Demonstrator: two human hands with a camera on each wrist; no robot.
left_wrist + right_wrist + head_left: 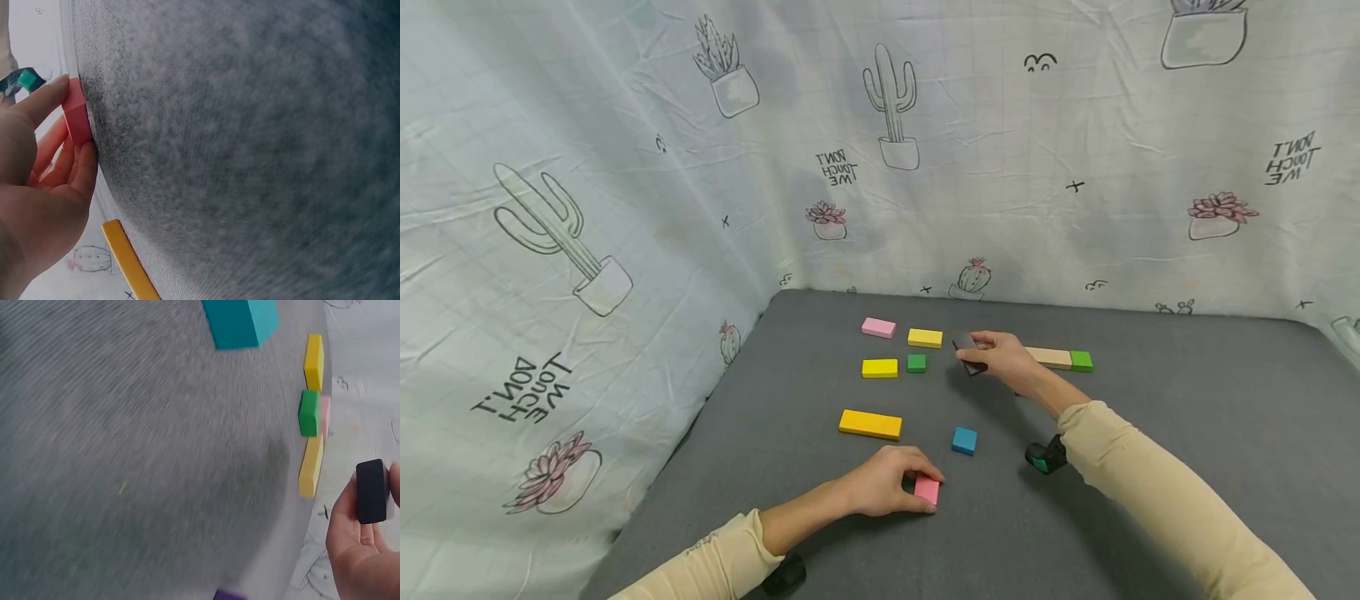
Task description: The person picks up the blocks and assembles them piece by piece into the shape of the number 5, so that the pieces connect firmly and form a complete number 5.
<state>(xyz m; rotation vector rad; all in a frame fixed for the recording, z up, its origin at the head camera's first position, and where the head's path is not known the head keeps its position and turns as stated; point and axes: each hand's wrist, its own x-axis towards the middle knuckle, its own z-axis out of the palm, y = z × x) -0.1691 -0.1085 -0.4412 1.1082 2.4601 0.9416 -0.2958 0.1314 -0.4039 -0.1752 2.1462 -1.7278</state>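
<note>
Near the front of the table, my left hand (887,483) pinches a small pink block (927,489) between thumb and fingers. In the left wrist view that pink block (76,112) sits at or just over the grey surface; contact is hard to tell. Farther back, my right hand (1006,358) grips a black block (970,354), held tilted above the table. The right wrist view shows one end of this black block (371,492), thumb on one side and fingers on the other. A blue block (964,440) lies between the two hands.
Left of the right hand lie a light pink block (878,327), yellow blocks (925,337) (880,368) and a green block (916,363). A long orange-yellow block (870,424) lies behind the left hand. Beige (1049,358) and bright green (1081,361) blocks touch end to end. A purple block (229,595) shows partly.
</note>
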